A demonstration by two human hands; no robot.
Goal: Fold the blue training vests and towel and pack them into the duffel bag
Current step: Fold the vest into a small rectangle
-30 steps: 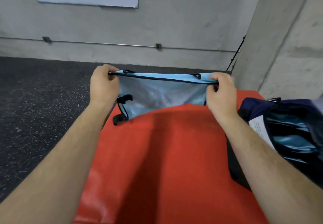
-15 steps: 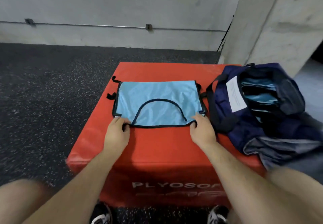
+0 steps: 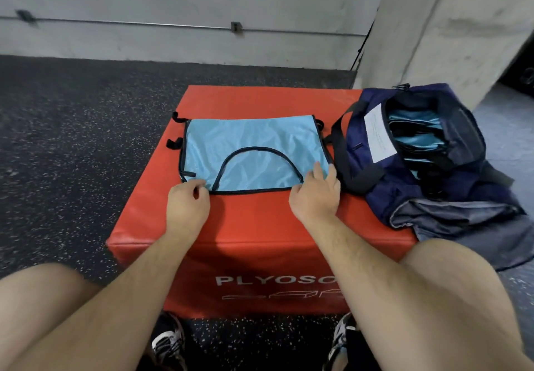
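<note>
Blue mesh, the vest (image 3: 254, 151) lies flat on the red box (image 3: 260, 101), folded to a rectangle with its black-edged neck arc up. It spreads away beyond both sets of fingers. The left hand (image 3: 187, 205) sits at the vest's near left corner, fingers (image 3: 199, 189) curled in with the tips at the hem; whether they pinch it or have let go I cannot tell. The right hand (image 3: 315, 197) rests on the near right corner, fingers (image 3: 318, 169) straight and released, lying on the mesh, thumb at the hem. Just right of those fingers sits the navy bag (image 3: 361, 174), its mouth gaping. Inside are folded layers of light-blue fabric (image 3: 413, 142), and a white label (image 3: 377, 136) shows on the inner flap. Grey cloth (image 3: 462, 226) lies against the bag's near side, hanging over the box's edge.
</note>
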